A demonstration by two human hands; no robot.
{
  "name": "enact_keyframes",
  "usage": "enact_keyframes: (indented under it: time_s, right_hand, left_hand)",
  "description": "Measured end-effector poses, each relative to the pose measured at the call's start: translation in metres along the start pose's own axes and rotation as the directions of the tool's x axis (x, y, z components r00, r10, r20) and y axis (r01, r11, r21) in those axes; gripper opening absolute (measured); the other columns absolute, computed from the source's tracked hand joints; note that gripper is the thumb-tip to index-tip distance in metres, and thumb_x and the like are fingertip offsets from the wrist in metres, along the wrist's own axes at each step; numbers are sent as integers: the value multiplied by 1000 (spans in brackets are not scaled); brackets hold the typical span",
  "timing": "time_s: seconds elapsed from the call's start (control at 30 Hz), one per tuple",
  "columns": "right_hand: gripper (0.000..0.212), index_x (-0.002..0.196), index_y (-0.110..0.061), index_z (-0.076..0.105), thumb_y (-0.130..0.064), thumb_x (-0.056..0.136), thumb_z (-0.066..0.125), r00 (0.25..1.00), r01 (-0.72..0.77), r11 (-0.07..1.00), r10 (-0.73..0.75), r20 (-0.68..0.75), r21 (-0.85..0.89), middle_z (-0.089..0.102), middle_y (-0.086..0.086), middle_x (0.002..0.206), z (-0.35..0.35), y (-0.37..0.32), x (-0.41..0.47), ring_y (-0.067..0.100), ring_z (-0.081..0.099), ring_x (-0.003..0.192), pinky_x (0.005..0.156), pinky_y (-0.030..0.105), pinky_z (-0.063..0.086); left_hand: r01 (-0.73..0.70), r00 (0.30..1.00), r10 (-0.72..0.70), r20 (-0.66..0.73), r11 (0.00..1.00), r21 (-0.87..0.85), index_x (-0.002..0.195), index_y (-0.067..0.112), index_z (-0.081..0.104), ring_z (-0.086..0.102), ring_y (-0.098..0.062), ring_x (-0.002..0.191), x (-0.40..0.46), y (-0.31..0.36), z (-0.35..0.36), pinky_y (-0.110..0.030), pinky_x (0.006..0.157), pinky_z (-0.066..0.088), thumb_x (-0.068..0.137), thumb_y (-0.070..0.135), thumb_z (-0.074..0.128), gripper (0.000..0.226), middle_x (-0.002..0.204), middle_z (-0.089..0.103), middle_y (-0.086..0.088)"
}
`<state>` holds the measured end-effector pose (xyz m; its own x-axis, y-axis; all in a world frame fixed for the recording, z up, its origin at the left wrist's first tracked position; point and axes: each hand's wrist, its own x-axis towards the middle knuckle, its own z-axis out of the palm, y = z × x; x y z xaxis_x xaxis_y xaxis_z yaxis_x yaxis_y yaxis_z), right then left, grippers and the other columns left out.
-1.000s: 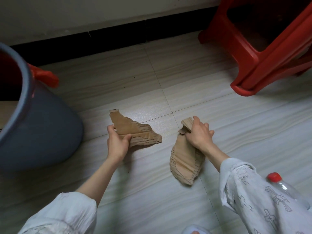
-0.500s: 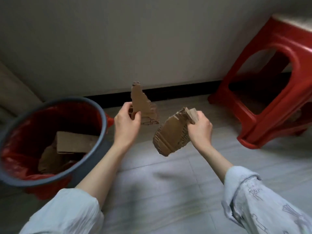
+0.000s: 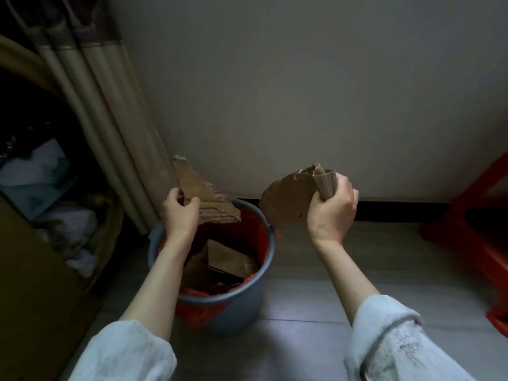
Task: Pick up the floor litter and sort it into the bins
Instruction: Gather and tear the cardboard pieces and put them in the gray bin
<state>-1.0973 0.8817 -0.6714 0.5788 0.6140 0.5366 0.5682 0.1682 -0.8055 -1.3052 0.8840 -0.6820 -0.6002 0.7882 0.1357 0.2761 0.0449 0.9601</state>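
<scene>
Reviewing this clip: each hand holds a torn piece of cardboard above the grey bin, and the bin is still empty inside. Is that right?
Not quite. The grey bin is not empty: the head view shows flat cardboard pieces already lying inside its red liner. The rest stands: the left hand and the right hand each hold a torn cardboard piece, though the right one sits nearer the rim's edge.

Two torn cardboard scraps, brown and matt with ragged edges: the left scrap (image 3: 204, 198) shows exposed corrugated ribbing along its lower tear, the right scrap (image 3: 291, 200) has a smooth paper face and a ribbed, crumpled top. Bin (image 3: 244, 303) of smooth grey plastic with a faint sheen, lined with a thin, crinkled red plastic bag (image 3: 200, 312) and holding flat matt cardboard (image 3: 229, 259). Floor (image 3: 302, 339) of smooth pale tile with soft gloss; wall (image 3: 302, 92) matt; curtain (image 3: 115, 127) of pleated beige cloth; stool (image 3: 481, 243) of glossy red plastic; sleeves (image 3: 393, 345) of soft pale cloth.
</scene>
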Motion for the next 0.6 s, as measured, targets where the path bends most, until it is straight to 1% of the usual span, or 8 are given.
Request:
enact_keyframes:
  time_s: [0.07, 0.13, 0.2, 0.33, 0.4, 0.47, 0.53, 0.6]
  right_hand:
    - [28, 106, -2, 61, 3, 79, 56, 999, 4, 1000, -2, -42, 28, 65, 15, 99, 2, -5, 5, 33, 52, 97, 82, 29, 38]
    - [24, 106, -2, 61, 0, 82, 56, 998, -10, 998, 14, -63, 59, 65, 16, 98, 2, -9, 9, 33, 52, 96, 76, 21, 33]
    - [26, 105, -1, 61, 2, 80, 57, 999, 10, 998, -8, -35, 66, 65, 17, 95, 4, -12, 3, 34, 53, 94, 74, 23, 33]
    - [33, 107, -2, 63, 7, 76, 59, 998, -6, 999, 4, 62, 32, 65, 18, 96, 17, -10, -25, 37, 55, 96, 76, 31, 35]
    - [33, 107, -5, 64, 6, 77, 58, 996, -10, 1000, 9, 85, 21, 66, 15, 96, 24, -8, -34, 36, 56, 97, 74, 32, 37]
    - [32, 106, -6, 64, 6, 77, 57, 996, 24, 1000, -25, 86, 13, 67, 13, 96, 29, -7, -39, 35, 57, 96, 70, 31, 37]
    - [32, 105, -7, 65, 6, 77, 56, 994, 65, 998, -65, 85, 6, 67, 12, 95, 34, -7, -41, 34, 58, 94, 69, 30, 37]
    - [32, 104, -8, 66, 6, 78, 56, 991, 103, 995, -104, 87, 7, 68, 12, 92, 38, -8, -46, 35, 59, 90, 68, 30, 38]
  left_hand:
    - [51, 998, -56, 29, 989, 138, 123, 9, 52, 57, -23, 105, 7, -21, -14, -27, 82, 43, 89, 11, 56, 35, 114, 60, -4]
    - [73, 991, -99, 90, 963, 259, 125, 8, 52, 57, -26, 107, 7, -37, -18, -27, 76, 44, 88, 12, 57, 37, 119, 61, -10]
    - [53, 980, -107, 166, 952, 303, 121, 9, 53, 58, -26, 105, 2, -47, -15, -24, 71, 43, 87, 12, 57, 33, 118, 61, -12]
    - [37, 953, -161, 256, 902, 430, 109, 14, 55, 56, -31, 109, -4, -67, -2, -32, 86, 44, 84, 14, 61, 25, 115, 62, -13]
    - [32, 929, -207, 306, 871, 490, 113, 14, 53, 58, -33, 106, -4, -74, 4, -34, 86, 50, 82, 19, 65, 34, 115, 61, -13]
    - [135, 900, -289, 325, 896, 423, 121, 13, 46, 62, -32, 97, 0, -78, 8, -38, 77, 57, 80, 24, 70, 48, 116, 58, -14]
    - [269, 889, -356, 289, 915, 299, 129, 12, 41, 67, -28, 82, 5, -78, 8, -34, 65, 58, 81, 28, 69, 57, 115, 58, -16]
    - [289, 914, -349, 205, 917, 274, 129, 11, 42, 68, -24, 74, 12, -81, 5, -36, 70, 58, 83, 29, 66, 54, 110, 61, -17]
